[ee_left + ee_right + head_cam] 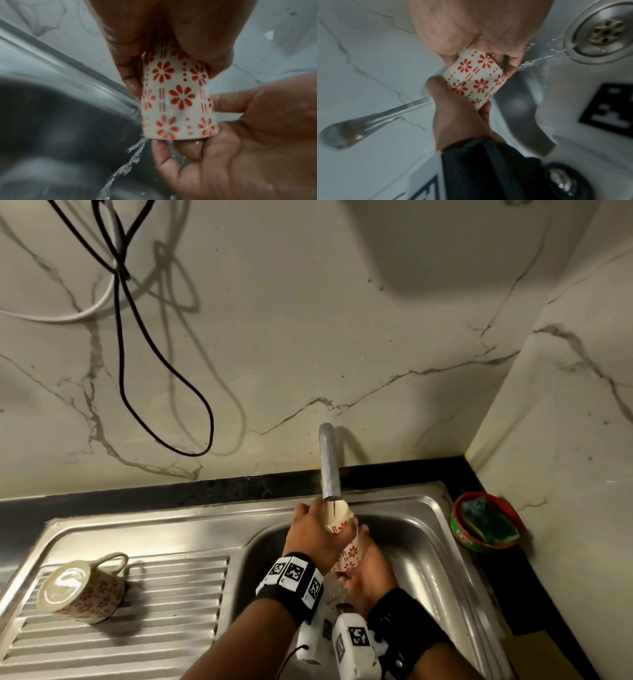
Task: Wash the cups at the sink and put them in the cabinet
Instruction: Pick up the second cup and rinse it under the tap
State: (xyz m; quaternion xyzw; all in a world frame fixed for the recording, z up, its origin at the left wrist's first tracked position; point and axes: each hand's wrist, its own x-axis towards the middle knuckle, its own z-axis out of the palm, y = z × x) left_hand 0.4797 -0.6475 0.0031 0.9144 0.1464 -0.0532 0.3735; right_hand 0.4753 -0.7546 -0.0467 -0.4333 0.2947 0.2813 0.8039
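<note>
Two cups [346,542] [84,587], one sponge [488,520], one faucet [329,462]

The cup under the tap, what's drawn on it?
Red flowers on white cup, clearest in the left wrist view.

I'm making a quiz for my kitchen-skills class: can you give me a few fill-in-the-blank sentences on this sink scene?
1. Both hands hold a flowered cup under the ____.
2. A second cup lies on its side on the ribbed ____ left of the basin.
3. The flowers on the cups are ____ in colour.
4. The green sponge sits in a ____ tub.

Missing words: tap; drainboard; red; red
</note>
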